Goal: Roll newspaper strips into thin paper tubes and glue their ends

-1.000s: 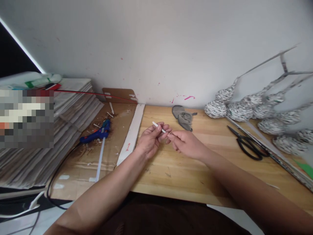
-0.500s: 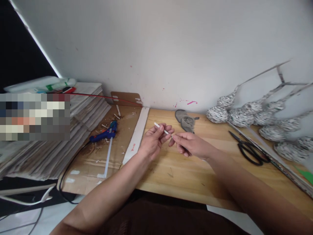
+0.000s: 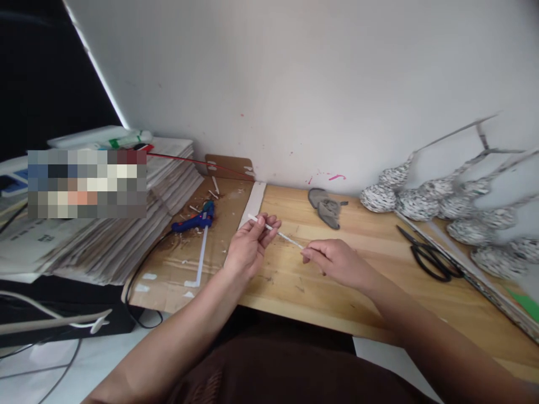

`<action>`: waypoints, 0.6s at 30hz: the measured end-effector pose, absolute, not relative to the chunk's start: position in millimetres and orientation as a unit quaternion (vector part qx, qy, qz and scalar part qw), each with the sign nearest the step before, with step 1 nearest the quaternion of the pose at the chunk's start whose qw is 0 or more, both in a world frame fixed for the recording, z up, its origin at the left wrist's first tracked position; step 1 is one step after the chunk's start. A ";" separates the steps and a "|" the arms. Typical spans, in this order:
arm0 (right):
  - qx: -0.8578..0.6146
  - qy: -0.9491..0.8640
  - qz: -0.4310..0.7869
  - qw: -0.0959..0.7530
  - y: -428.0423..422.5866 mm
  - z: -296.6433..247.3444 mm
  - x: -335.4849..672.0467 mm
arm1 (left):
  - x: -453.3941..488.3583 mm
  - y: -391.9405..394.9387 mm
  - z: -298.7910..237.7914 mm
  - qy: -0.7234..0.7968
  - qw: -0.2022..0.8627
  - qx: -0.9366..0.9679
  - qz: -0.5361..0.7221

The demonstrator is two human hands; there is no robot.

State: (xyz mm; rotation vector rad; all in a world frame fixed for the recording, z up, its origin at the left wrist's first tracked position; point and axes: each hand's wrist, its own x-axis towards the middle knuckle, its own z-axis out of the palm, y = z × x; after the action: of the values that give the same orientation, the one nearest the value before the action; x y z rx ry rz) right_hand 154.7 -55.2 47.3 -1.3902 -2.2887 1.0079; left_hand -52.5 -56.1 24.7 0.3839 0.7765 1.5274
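A: How was the thin white paper stick [image 3: 275, 231] held?

B: It was gripped at both ends above the wooden table [image 3: 337, 280]. The left hand [image 3: 248, 247] was curled around the upper end, fingers closed on it, and the lower end was pinched by the thumb and forefinger of the right hand [image 3: 337, 261]. The stick was kept off the tabletop, slanted down toward the right.

A: What care was called for?

B: Judging by how slender it looked, an even, light tension would have been advised, with the pinch kept close to the tip, so that the stick was neither kinked nor unrolled.

A: And what was noted of the surroundings?

B: A blue glue gun [image 3: 194, 220] with a pale glue rod was laid on scuffed brown cardboard [image 3: 168, 269], littered with scraps. Black scissors [image 3: 429, 255] were seen to the right, beside rounded balls [image 3: 393, 191] wound from printed paper strips, with long stems. A crumpled grey cloth [image 3: 326, 205] was left near the wall, and a thick stack of newspapers [image 3: 105, 247] was piled to the left.
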 end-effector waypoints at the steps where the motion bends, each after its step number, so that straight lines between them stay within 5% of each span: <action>1: -0.487 -0.781 0.366 0.138 -56.4 47.2 153.4 | -54.6 -58.8 25.6 0.341 0.638 0.164 0.670; 8: -0.487 -0.731 0.460 0.133 -65.4 43.0 143.5 | -74.7 -71.4 28.3 0.344 0.627 0.141 0.684; 18: -0.484 -0.810 0.303 0.132 -79.4 41.1 122.2 | -93.5 -87.9 22.8 0.351 0.619 0.144 0.688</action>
State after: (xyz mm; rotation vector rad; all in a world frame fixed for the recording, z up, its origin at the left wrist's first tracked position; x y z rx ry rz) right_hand 122.2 -79.4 41.1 -1.4049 -2.3525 0.8790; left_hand -93.5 -87.9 22.8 0.3308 0.8067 1.5814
